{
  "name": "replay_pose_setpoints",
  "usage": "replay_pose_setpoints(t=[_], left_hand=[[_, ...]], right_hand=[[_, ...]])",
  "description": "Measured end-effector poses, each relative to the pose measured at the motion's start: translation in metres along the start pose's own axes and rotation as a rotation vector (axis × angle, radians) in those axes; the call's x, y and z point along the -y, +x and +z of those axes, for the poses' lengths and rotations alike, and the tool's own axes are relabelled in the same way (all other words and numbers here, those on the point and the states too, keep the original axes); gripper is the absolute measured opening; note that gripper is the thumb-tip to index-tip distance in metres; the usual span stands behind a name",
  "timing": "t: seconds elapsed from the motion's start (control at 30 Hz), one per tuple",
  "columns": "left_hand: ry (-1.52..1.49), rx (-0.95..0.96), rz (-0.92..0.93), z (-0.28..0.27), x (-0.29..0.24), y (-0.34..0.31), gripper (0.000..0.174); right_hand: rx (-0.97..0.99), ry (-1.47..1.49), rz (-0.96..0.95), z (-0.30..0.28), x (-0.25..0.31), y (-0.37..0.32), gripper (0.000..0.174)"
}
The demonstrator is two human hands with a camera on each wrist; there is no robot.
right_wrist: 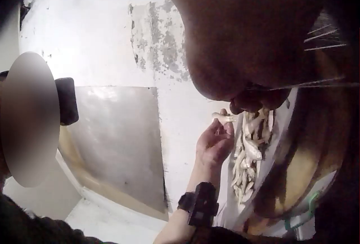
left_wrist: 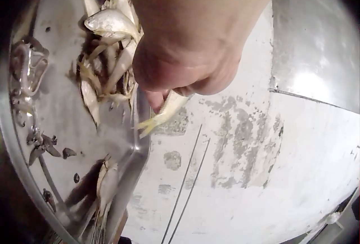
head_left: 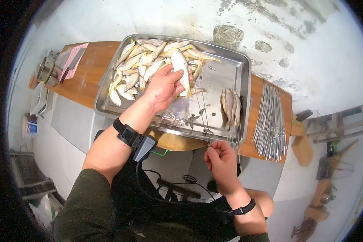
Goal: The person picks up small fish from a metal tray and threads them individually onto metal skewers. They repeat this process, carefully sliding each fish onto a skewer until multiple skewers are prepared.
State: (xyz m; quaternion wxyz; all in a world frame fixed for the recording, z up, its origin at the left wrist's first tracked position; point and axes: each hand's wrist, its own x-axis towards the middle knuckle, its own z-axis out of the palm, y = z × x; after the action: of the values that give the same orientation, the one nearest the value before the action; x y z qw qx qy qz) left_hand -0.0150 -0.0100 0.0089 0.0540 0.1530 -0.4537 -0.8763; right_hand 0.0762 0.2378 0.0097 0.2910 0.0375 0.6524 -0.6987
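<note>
My left hand [head_left: 165, 86] grips a small silvery fish [head_left: 180, 66] between thumb and fingers, over the metal tray [head_left: 228, 68]. In the left wrist view the yellowish tail [left_wrist: 151, 125] of that fish sticks out below the hand. My right hand [head_left: 222, 161], at the tray's near edge, pinches the lower ends of two thin metal skewers [head_left: 205, 117]. They point up toward the held fish. A heap of similar fish [head_left: 137, 66] fills the left part of the tray. Several fish threaded side by side on skewers [head_left: 230, 107] lie at its right.
A bundle of metal skewers [head_left: 270, 121] lies on the wooden table [head_left: 97, 60] right of the tray. Dark scraps [head_left: 192, 119] lie near the tray's front. At the left are a knife [head_left: 73, 62] on pink paper and a glass jar [head_left: 47, 71]. A stained wall [head_left: 149, 20] stands behind.
</note>
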Motion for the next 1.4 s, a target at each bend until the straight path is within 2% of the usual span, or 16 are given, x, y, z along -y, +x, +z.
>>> replay_pose_setpoints(t=[0.03,0.23,0.33,1.07,1.4], left_hand=[[-0.015,-0.021,-0.022,0.001,0.000,-0.001,0.028],[0.008,-0.017,-0.001,0.006,-0.007,-0.006,0.035],[0.023,0.021,0.015,0.000,-0.006,-0.004,0.037],[0.036,0.025,0.071,0.003,-0.002,-0.001,0.029],[0.192,0.005,0.065,0.004,-0.004,-0.002,0.025]], right_hand=[[0.003,-0.009,-0.001,-0.001,-0.002,0.001,0.009],[-0.012,-0.053,0.026,0.003,-0.005,0.006,0.010],[-0.014,-0.096,0.022,0.004,-0.007,0.005,0.004],[-0.003,-0.018,0.047,0.003,-0.008,0.003,0.007],[0.003,0.043,0.112,0.003,-0.002,0.001,0.010]])
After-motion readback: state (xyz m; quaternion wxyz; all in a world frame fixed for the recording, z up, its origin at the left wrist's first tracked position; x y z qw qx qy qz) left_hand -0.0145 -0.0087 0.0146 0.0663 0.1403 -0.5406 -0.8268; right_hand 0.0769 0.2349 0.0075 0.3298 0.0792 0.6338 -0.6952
